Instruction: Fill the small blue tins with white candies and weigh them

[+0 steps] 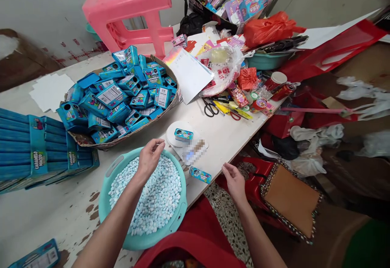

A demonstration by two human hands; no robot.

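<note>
Far left, stacked blue cartons (38,154) stand next to a cardboard tray (83,141), and that tray is heaped with blue packs (111,94) well above its rim, so a bump could send the top ones sliding out! On to the teal basin (103,203), holding a broad bed of pale pieces (164,190); the left hand (150,158) hangs over its rim, fingertips drawn together, whether on anything I cannot tell, and a low sweep could scatter them. Now the white scale (171,138): one pack (183,134) sits on its round plate, where a stray nudge could topple it. Just beside, a second pack (200,175) lies close to the edge of the table (224,138), and a brush from the right hand (234,180), loosely curled with nothing visible in it, could drop it! Up behind, a cardboard box (201,9) brims with colourful packets (252,5); further right, a green bowl (268,61) carries dark items (283,44)
</note>
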